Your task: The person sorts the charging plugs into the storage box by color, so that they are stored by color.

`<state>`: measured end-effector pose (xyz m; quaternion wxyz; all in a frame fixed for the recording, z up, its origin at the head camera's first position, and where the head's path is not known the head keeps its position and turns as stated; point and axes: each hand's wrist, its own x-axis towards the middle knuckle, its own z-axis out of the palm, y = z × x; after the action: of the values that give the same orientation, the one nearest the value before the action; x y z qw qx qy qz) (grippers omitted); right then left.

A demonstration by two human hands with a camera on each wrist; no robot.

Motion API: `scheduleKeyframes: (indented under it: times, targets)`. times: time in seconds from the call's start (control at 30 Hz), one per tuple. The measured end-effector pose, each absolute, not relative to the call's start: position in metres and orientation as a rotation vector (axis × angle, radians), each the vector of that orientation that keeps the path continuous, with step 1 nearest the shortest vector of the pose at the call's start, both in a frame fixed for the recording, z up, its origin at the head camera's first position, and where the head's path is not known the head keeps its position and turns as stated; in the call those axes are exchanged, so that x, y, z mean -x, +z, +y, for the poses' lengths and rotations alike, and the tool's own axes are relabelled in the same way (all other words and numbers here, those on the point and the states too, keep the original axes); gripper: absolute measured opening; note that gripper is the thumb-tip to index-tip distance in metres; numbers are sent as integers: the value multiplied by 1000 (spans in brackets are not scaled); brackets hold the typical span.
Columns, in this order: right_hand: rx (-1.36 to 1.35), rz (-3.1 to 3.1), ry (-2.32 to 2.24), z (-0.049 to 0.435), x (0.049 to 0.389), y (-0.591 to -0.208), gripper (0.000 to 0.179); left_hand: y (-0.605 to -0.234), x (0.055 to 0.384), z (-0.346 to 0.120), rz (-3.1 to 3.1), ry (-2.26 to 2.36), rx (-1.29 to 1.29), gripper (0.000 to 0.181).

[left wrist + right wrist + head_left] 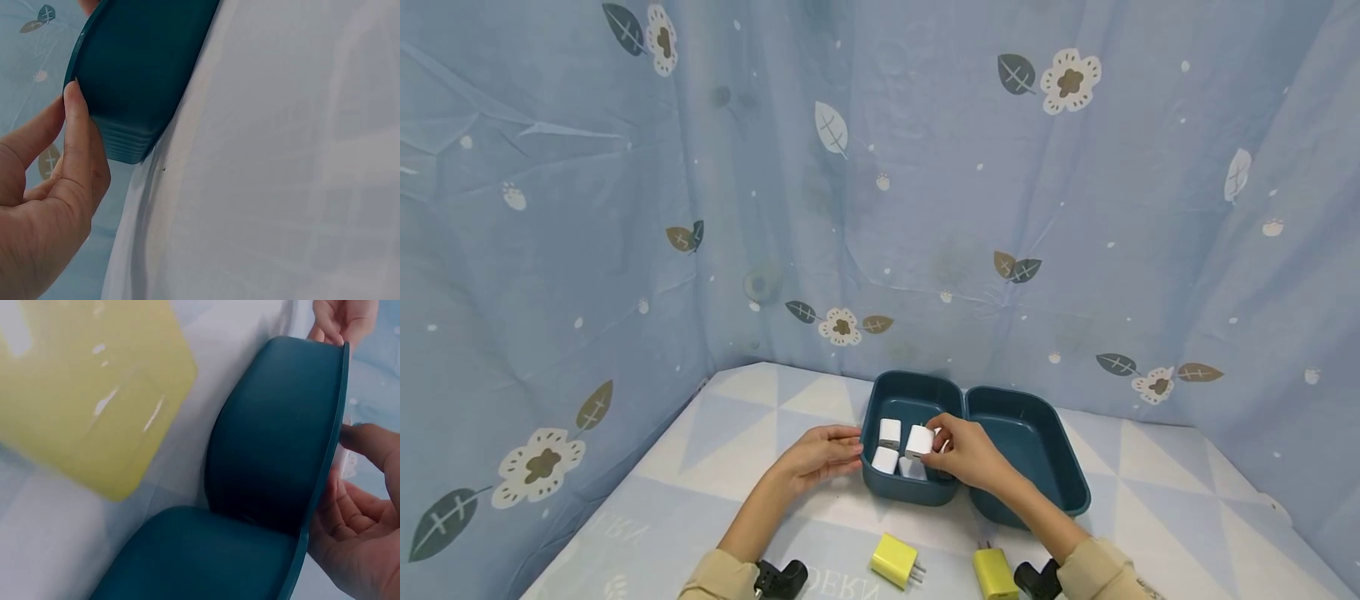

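In the head view my right hand [968,452] pinches a white plug charger [920,442] above the left compartment of a dark teal two-part box [917,492]. Below it in that compartment sit several more white chargers [890,432]. The right wrist view shows the right hand [365,525] behind the box's rim, which hides most of the charger. My left hand [822,457] touches the box's left outer wall; in the left wrist view the left hand [59,187] has its fingertips against the wall near the rim.
Two yellow plug chargers, one at centre [895,560] and one farther right [995,573], lie on the patterned tablecloth [715,467] in front of the box. The right compartment [1026,442] adjoins the left one. A blue floral curtain [925,167] hangs behind.
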<state>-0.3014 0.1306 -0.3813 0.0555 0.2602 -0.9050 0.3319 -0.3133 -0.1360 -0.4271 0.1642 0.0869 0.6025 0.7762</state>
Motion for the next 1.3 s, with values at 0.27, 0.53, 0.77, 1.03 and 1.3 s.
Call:
scheduleKeyframes:
  times: [0.27,0.53,0.77,1.03,1.3]
  targets:
    - [-736,-2788,958,114,301,-383,39,-427,312,-136,1714,2217,-260,45]
    - [-629,-2837,898,100,302,-385,41,-427,312,-135,1720,2217,-240,44]
    - [-558,-2860,933,94,303,-385,40,-427,313,-135,1728,2217,-222,44]
    - [-568,-2827,998,95,304,-386,41,-427,313,-135,1711,2216,-277,47]
    - [-652,-2785,1053,98,305,-388,42,-427,313,-135,1705,2214,-276,47]
